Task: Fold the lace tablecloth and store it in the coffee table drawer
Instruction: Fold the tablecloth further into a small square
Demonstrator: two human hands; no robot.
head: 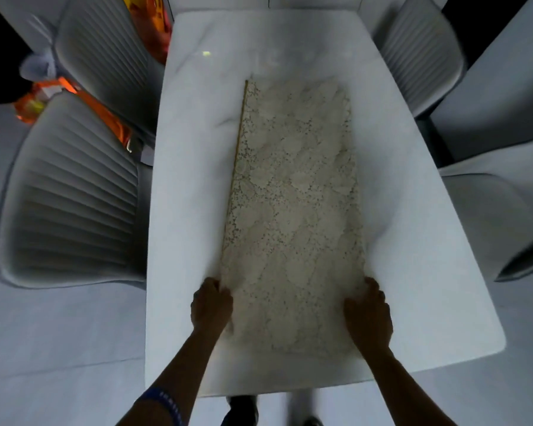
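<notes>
The cream lace tablecloth (293,204) lies folded into a long narrow strip down the middle of the white table (194,210), running away from me. Its left long edge shows a thin gold border. My left hand (211,304) sits at the near left edge of the strip, fingers curled onto the lace edge. My right hand (368,315) lies on the near right edge, fingers resting on the cloth. The near end of the strip stops just short of the table's front edge. No drawer is in view.
Grey ribbed chairs stand on the left (71,195), back left (105,56) and back right (419,53). Orange bags (99,109) sit between the left chairs. A pale seat (490,216) is at the right. My feet (243,407) show below the table edge.
</notes>
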